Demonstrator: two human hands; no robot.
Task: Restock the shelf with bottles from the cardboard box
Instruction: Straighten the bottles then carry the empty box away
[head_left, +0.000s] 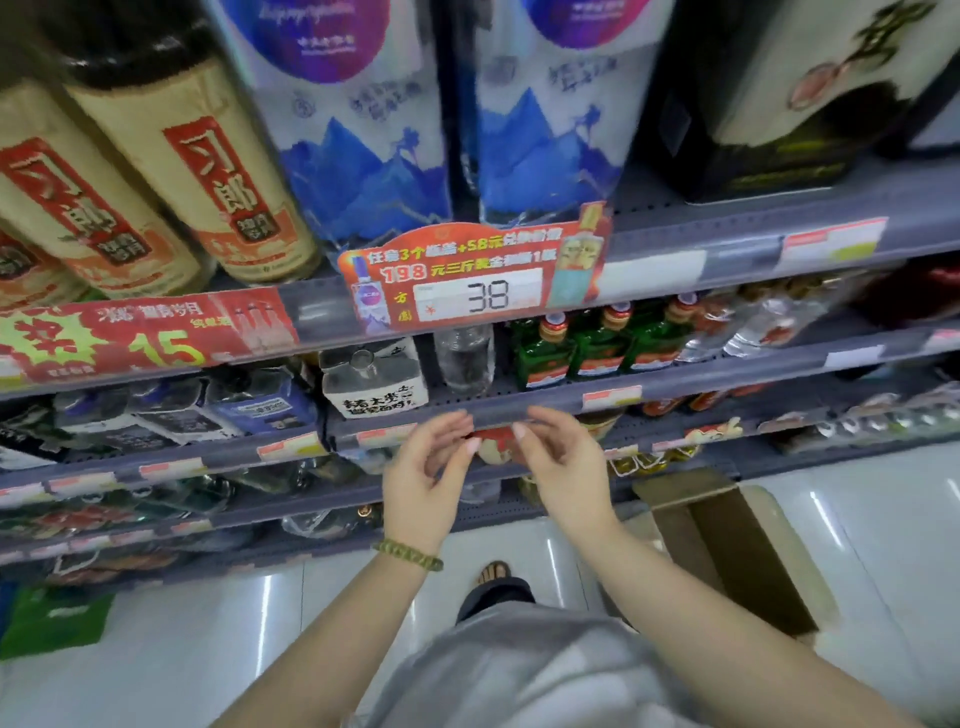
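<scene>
My left hand (431, 475), with a green bead bracelet at the wrist, and my right hand (563, 467) are raised side by side before the grey shelf rail (727, 376). Their fingers are loosely curved and their tips nearly meet. Between the tips shows a small red and cream tag (491, 446); I cannot tell if either hand touches it. No bottle is in either hand. On the shelf just above stand a clear bottle (465, 358), a white-labelled bottle (374, 382) and green bottles (597, 338). The open cardboard box (737, 551) stands on the floor to my right.
Tall tan, blue-white and dark boxed bottles fill the top shelf. A red price sign reading 38 (478, 283) hangs from its rail. Lower shelves hold several more bottles. A green bag (57, 621) lies on the glossy white floor at left. My sandalled foot (493, 574) is below.
</scene>
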